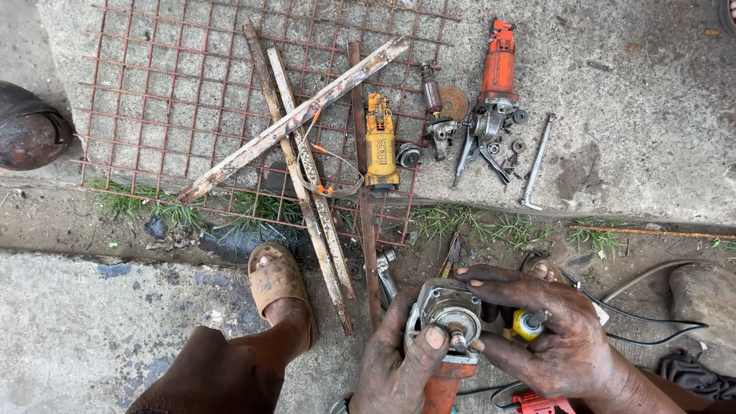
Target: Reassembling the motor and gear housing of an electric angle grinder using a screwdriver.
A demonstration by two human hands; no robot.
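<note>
Grimy hands are seen closest to the lens, both closed on one grinder head (448, 310), a grey metal gear housing with an orange body running down from it. The left hand (395, 360) is wrapped around the housing from the near left, its thumb laid across the round face beside the short spindle. The right hand (548, 330) is cupped over the housing from the far right, fingers curled over its top edge, and a yellow-handled screwdriver (527, 323) is pinched in the same hand, just right of the housing. So the housing sits between the two palms, touched by both.

No true container is in view (the closest thing to one is the rusty mesh (192, 84) on the concrete slab beyond the grip). On the mesh are laid several rusty flat bars (295, 119), crossed over one another, and a yellow motor casing (381, 142) with loose orange wires beside it. Just right of the mesh, on bare concrete, a second orange grinder (497, 77) is laid out in pieces: a rotor, a disc, small bolts and a bent wrench (537, 161).

Left of the grip a sandalled foot (277, 287) is planted on the ground. Black cable (652, 307) is looped away to the right of the right hand.
</note>
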